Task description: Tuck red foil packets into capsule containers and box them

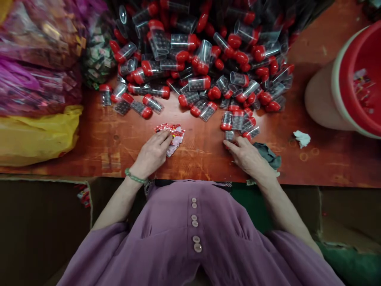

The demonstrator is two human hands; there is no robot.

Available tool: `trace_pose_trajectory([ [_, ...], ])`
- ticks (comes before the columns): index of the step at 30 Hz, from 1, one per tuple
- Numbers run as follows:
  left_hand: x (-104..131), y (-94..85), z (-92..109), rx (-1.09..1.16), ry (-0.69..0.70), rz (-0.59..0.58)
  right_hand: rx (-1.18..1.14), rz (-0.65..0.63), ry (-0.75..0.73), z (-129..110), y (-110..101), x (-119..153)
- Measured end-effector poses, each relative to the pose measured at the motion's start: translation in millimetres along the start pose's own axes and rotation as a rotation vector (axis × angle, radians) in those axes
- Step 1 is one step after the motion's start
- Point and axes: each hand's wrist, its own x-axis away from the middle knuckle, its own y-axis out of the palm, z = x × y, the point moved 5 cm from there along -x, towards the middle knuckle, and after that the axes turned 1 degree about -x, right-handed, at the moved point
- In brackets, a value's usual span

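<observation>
Basically, the clear plastic red-capped tube [229,135] points away from the nearer right hand [249,155], touching fingertips; can't tell if either grip's closed.

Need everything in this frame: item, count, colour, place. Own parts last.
Capped tubes: dozens, clear with red caps, far middle
Packets: small pile, red and pink, left of centre
Purple bags: at least two, far left
Yellow bag: one, left edge
Bag of green-white bits: one, beside purple bags
Bucket: one, red inside, pale outside, right
Scrap: one, white, left of bucket
Cloth: one, dark grey-green, by right wrist
Table: one, reddish-brown, across middle
Cardboard: at least two pieces, brown, below table
Bracelet: one, green, left wrist
Garment: one, purple, bottom middle
Left hand: one, on packets
Right hand: one, at nearest tube
</observation>
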Motion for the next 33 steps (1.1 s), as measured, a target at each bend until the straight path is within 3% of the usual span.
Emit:
trace_pose_trajectory([
  [4,-3,8.4,-6,0.019,0.003,0.011,-0.296,-0.005,-0.027,-21,-2,-10],
  [8,-8,3.2,-3,0.009,0.048,0.069,-0.492,0.001,-0.086,-38,-9,-18],
  [12,-11,-0.8,-4,0.022,0.042,0.120,-0.344,0.070,-0.074,-38,-12,-28],
  [16,-11,2.0,-8,0.072,0.001,0.132,-0.181,0.020,-0.114,-41,-3,-38],
  [26,-15,2.6,-10,0.123,-0.051,0.085,-0.352,0.033,-0.113,-50,0,-43],
  [30,-15,-3.5,-10,0.209,-0.126,0.186,-0.645,0.071,-0.055,-57,-2,-35],
  [33,-14,-12.3,-9,0.327,-0.175,0.282,-1.012,0.140,0.088,-62,4,-31],
])
